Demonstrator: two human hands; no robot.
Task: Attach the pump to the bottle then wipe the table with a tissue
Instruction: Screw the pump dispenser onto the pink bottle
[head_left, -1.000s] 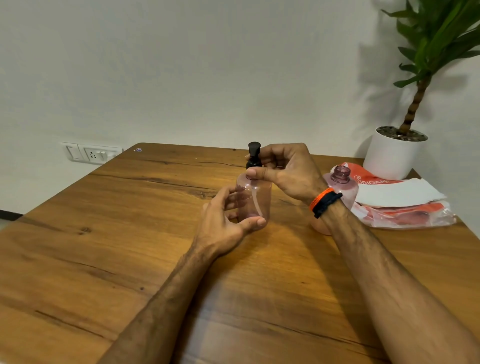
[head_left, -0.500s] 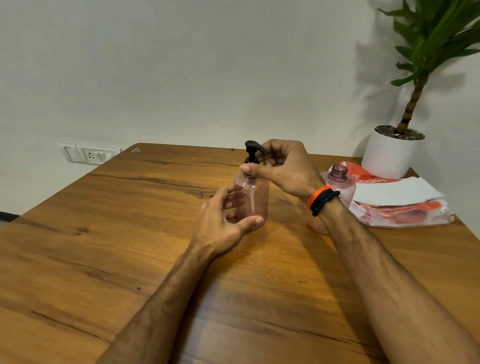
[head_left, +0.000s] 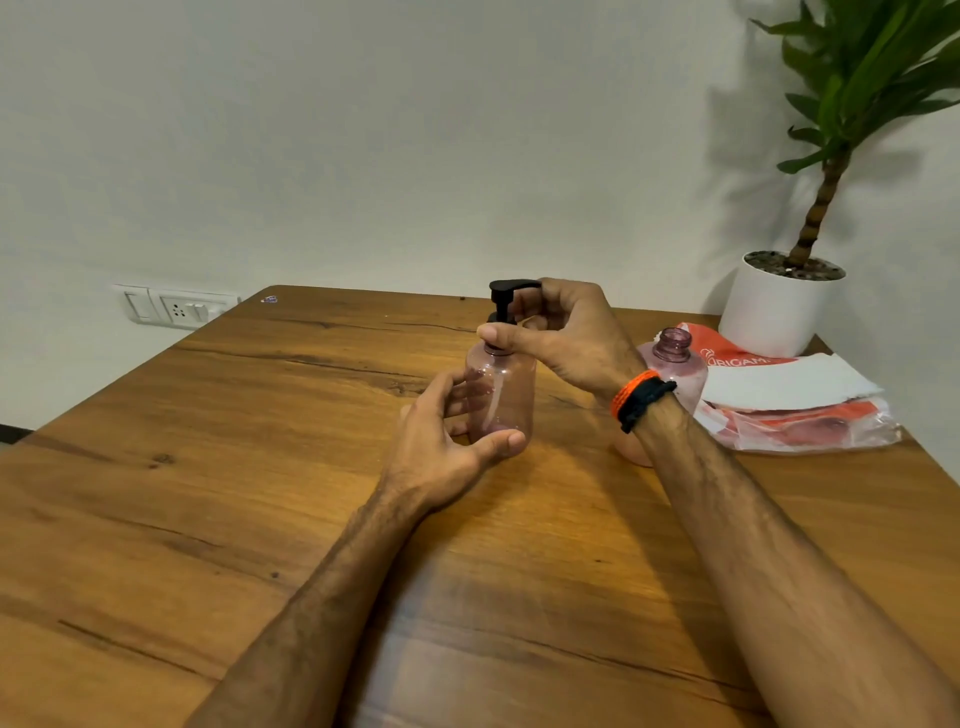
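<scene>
A clear pink bottle (head_left: 503, 396) stands upright on the wooden table (head_left: 260, 467), near its middle. A black pump (head_left: 505, 299) sits in the bottle's neck with its spout pointing right. My left hand (head_left: 441, 447) grips the lower part of the bottle from the left, thumb at the front. My right hand (head_left: 563, 332) curls round the pump's collar and head, thumb across the neck. A white tissue (head_left: 779, 387) lies on an orange tissue pack (head_left: 810, 426) at the right.
A second pink bottle (head_left: 675, 364) without a pump stands behind my right wrist. A white pot with a green plant (head_left: 779, 306) occupies the back right corner. A wall socket (head_left: 176, 309) is beyond the table's left edge.
My right hand has turned the pump on the neck: its spout pointed toward me before and now points right. The bottle and my left hand stayed put.
</scene>
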